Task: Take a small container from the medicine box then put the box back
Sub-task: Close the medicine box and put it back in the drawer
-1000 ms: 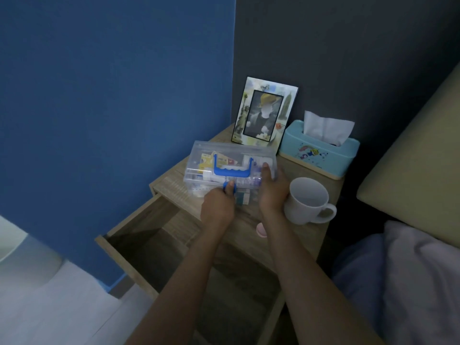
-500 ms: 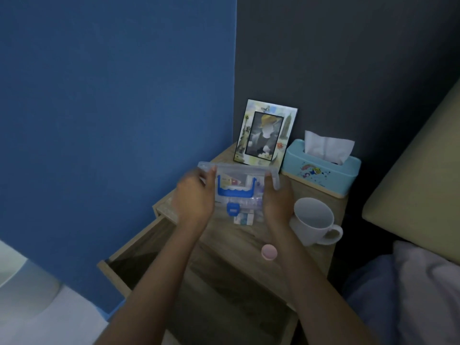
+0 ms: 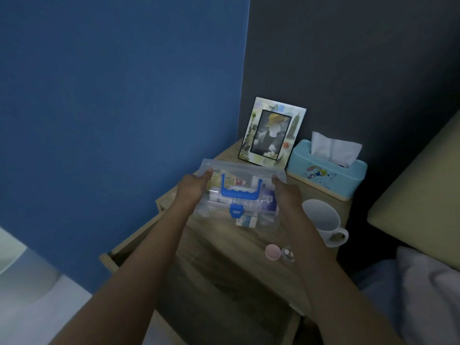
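Both hands grip the clear medicine box (image 3: 240, 195) by its short ends: the left hand (image 3: 193, 188) wraps the left end with the thumb on the lid, and the right hand (image 3: 286, 192) clasps the right end. That two-sided hold keeps the box level above the bedside table (image 3: 224, 241), lid shut and blue latch (image 3: 236, 210) facing the person, so nothing inside shifts. A small container with a pink cap (image 3: 278, 252) lies on the tabletop near the white mug (image 3: 323, 220), apparently already taken out. An open drawer (image 3: 211, 282) waits below, likely the box's destination. Carrying it in should only need a lowering motion, clear of the drawer's front edge.
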